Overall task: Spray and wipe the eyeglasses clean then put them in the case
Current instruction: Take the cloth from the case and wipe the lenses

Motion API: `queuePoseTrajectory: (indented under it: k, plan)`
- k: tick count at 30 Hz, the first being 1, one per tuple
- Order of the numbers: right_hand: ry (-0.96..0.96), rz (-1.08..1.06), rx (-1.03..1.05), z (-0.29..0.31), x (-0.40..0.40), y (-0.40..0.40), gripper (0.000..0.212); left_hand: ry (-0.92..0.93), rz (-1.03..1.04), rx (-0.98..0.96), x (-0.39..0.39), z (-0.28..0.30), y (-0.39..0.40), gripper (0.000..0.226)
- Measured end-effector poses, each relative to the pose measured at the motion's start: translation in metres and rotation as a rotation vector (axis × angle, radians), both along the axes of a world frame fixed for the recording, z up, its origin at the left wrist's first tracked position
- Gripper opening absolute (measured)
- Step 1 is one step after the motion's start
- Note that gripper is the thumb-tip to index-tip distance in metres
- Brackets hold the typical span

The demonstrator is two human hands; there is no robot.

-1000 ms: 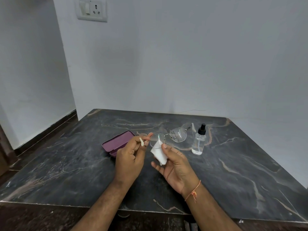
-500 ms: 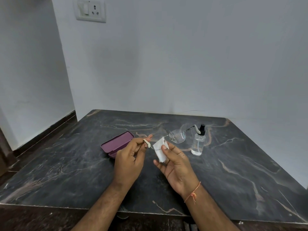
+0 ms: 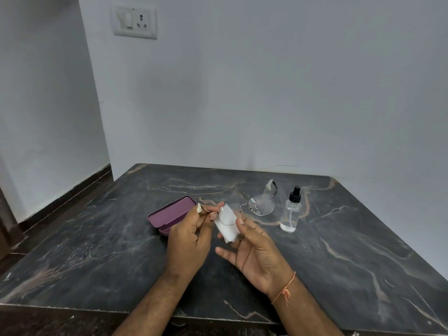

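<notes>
Left hand (image 3: 188,235) pinching glasses (image 3: 244,209) by the temple to steady them, right hand (image 3: 252,248) pinching cloth (image 3: 228,225) round one lens.

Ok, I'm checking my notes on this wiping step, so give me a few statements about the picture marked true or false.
1. The purple hard-shell glasses case lies open on the dark marble table. True.
2. The right hand pinches a white cleaning cloth on one lens of the thin metal-framed eyeglasses. True.
3. The clear spray bottle with a black pump top lies on its side. False: it stands upright.
4. The left hand rests flat on the table. False: its fingers grip a temple.
5. The other lens carries droplets. True.
</notes>
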State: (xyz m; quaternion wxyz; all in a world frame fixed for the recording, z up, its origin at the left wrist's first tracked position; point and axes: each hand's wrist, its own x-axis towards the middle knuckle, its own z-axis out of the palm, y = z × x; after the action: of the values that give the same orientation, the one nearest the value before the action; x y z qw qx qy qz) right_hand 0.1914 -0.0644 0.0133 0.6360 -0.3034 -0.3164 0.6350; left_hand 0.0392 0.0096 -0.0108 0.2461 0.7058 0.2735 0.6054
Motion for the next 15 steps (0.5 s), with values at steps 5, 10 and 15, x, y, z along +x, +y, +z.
queuePoseTrajectory:
  k: [5, 10, 15]
  plan:
    - [-0.006, -0.015, -0.041, -0.0013, -0.0002, 0.0007, 0.023, -0.009, 0.045, -0.001, -0.0006, 0.0014, -0.0008, 0.026]
    - [0.017, -0.144, -0.058, -0.0009, 0.0007, 0.0042, 0.031, 0.033, 0.075, 0.065, 0.0002, 0.0041, -0.001, 0.025]
    - [0.03, -0.096, -0.046, 0.0, 0.0013, 0.0021, 0.037, 0.043, 0.06, 0.094, -0.0008, 0.0057, -0.0018, 0.027]
